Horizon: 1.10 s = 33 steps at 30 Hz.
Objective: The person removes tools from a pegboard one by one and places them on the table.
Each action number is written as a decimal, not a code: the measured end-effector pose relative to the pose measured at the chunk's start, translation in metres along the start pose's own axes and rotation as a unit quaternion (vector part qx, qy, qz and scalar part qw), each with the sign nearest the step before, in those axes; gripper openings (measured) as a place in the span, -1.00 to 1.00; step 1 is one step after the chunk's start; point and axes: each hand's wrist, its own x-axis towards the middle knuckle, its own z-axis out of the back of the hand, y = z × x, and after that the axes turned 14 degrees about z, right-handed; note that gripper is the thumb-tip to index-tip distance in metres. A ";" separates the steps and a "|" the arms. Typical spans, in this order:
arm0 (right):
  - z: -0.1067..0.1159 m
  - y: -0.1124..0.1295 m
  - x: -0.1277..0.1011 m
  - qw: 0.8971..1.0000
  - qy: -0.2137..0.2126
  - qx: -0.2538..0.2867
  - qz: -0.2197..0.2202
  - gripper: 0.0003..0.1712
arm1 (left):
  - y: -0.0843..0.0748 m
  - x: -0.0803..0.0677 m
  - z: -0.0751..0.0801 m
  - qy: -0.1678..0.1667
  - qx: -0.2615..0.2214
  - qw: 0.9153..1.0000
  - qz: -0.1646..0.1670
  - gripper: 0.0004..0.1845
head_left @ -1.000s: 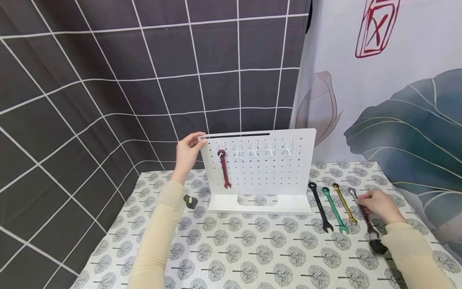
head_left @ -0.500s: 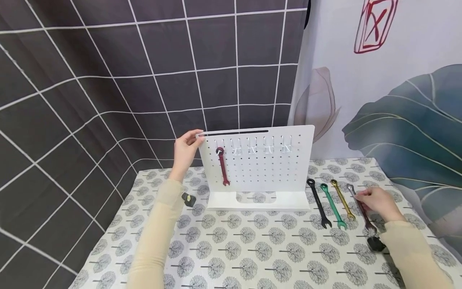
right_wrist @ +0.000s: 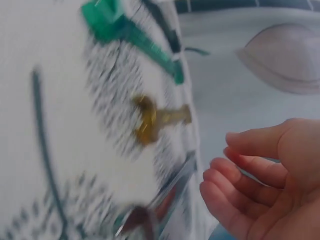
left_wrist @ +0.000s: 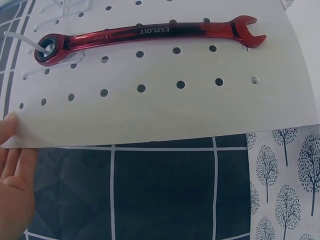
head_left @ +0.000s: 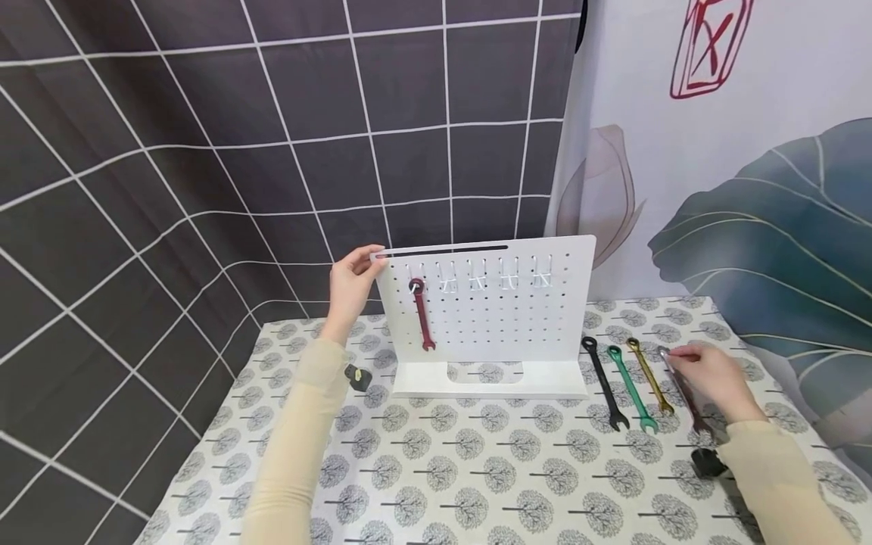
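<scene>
One red wrench (head_left: pixel 422 316) hangs on the white board (head_left: pixel 518 318). Right of the board, three wrenches lie waiting. The right hand (head_left: pixel 708 378) pinches a fourth, dark wrench (head_left: pixel 688 395). The left hand (head_left: pixel 350 288) grips the board's corner.

The pegboard (head_left: pixel 504 318) is plain white with rows of small dark holes, and a red wrench (head_left: pixel 421 314) hangs on it. On the bench (head_left: pixel 477 469), whose cloth is pale grey printed with small dark trees, lie a black wrench (head_left: pixel 603 384), a green wrench (head_left: pixel 631 388), a gold wrench (head_left: pixel 650 376) and a dark maroon wrench with a silver head (head_left: pixel 683 390). Behind hang a dark grey curtain with a white grid (head_left: pixel 204 151) and a white curtain with large teal leaves and a red mark (head_left: pixel 749 151); both sleeves (head_left: pixel 300 439) are beige.
</scene>
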 end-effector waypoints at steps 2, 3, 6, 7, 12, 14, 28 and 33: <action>-0.001 0.008 0.003 1.000 -0.010 0.007 0.014 -0.51 | -0.001 0.000 0.000 0.000 0.002 1.000 0.004 -0.69; -0.001 0.012 0.005 1.000 -0.011 0.010 0.022 -0.51 | -0.003 -0.001 0.000 0.000 0.006 1.000 0.007 -0.69; -0.001 0.026 0.011 0.999 -0.013 0.025 0.046 -0.49 | -0.008 -0.005 0.001 0.000 0.010 1.000 0.006 -0.68; -0.001 0.031 0.013 0.998 -0.012 0.033 0.053 -0.49 | -0.008 -0.005 0.001 0.000 0.010 1.000 0.005 -0.68; -0.004 0.058 0.023 0.994 0.000 0.068 0.085 -0.50 | 0.000 0.000 0.001 -0.006 0.003 1.000 -0.007 -0.69; -0.007 0.067 0.028 0.992 0.006 0.078 0.098 -0.50 | 0.000 -0.001 0.001 -0.008 0.005 1.000 -0.009 -0.71; -0.036 0.121 0.053 0.976 0.030 0.165 0.139 -0.48 | -0.002 -0.001 -0.001 -0.008 0.012 1.000 -0.002 -0.72; -0.049 0.140 0.064 0.966 0.033 0.201 0.158 -0.51 | -0.001 -0.001 0.000 -0.008 0.012 1.000 -0.002 -0.72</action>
